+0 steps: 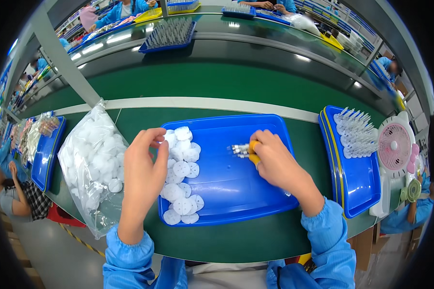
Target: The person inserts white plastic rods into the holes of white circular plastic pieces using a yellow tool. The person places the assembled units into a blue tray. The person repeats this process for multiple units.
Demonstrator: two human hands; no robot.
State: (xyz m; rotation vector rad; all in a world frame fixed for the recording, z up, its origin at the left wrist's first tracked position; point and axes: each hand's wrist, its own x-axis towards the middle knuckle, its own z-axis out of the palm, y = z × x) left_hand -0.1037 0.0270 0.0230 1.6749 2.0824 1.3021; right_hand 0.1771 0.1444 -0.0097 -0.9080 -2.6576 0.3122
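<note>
In front of me a blue tray (236, 192) lies on the green table, with white round discs (182, 168) spread in overlapping rows along its left side. At the tray's left edge, my left hand (147, 156) is open beside the discs, thumb and fingers apart, nothing visible in it. Over the right half of the tray, my right hand (278, 161) is closed on a bundle of small thin rods (239, 150) with pale, shiny ends pointing left. Yellow covers show on its fingertips. The rods' other ends are hidden in the hand.
A clear bag of white discs (99, 159) lies left of the tray. Stacked blue trays (359, 188), the top one holding discs with upright rods, stand right, beside a pink fan (394, 144). Another rod-filled tray (169, 34) rests beyond. People work around.
</note>
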